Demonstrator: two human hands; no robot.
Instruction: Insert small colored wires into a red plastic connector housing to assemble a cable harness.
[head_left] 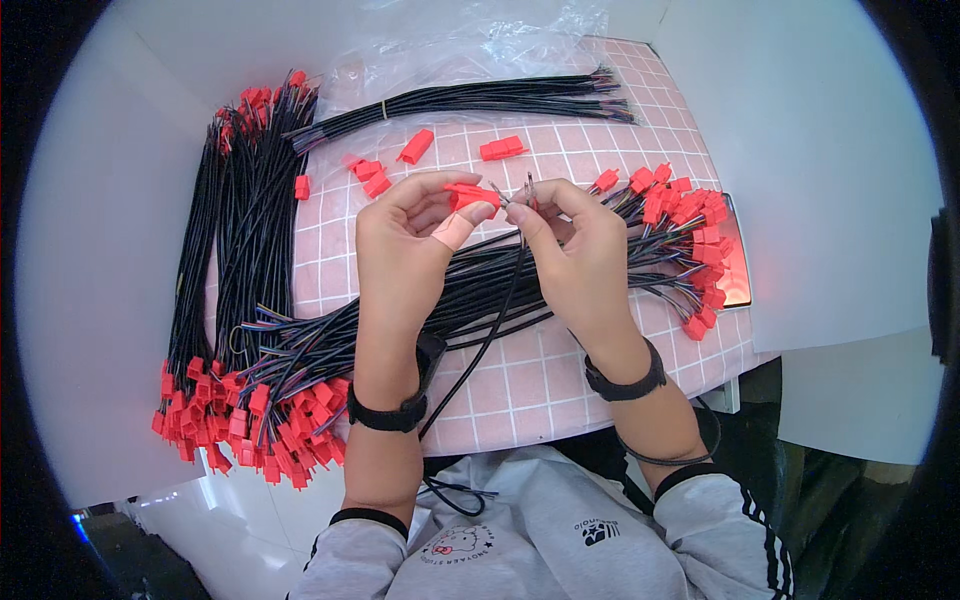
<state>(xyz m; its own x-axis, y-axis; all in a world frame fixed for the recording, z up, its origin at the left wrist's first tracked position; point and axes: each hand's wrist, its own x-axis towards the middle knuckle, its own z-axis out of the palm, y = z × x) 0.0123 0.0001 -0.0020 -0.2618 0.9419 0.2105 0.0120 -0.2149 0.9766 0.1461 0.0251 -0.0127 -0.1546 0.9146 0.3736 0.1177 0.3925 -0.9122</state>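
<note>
Over the middle cable bundle, the left hand holds a red plug, the right hand pinches wires; loose plugs lie beyond the bundle

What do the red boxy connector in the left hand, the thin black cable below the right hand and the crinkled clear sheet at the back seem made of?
Red boxy connector: probably moulded plastic, fairly matte, given its even colour and crisp edges. Thin black cable: likely a rubber or plastic sheath, smooth, curving evenly. Crinkled clear sheet: apparently glossy plastic film, see-through with bright creases.
</note>
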